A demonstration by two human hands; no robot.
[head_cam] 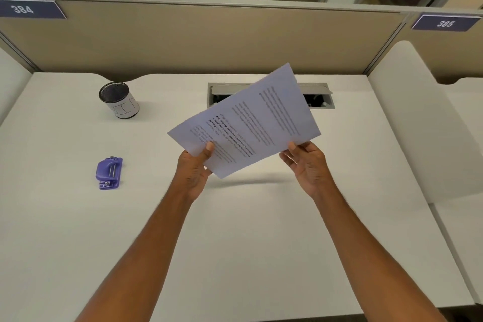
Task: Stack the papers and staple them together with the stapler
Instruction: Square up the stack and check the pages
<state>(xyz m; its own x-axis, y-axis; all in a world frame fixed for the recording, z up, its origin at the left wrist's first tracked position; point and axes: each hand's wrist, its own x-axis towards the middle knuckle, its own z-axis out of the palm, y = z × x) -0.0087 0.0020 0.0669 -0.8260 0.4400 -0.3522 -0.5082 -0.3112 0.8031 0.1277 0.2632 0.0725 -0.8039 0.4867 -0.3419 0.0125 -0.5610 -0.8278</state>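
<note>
Printed papers [251,123] held tilted; purple stapler [109,173] left.

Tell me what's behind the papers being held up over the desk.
The papers, held in the left hand and right hand, cover the middle of a grey cable hatch set in the desk. Only the hatch's two ends show; what sits in its hidden middle can't be seen.
</note>
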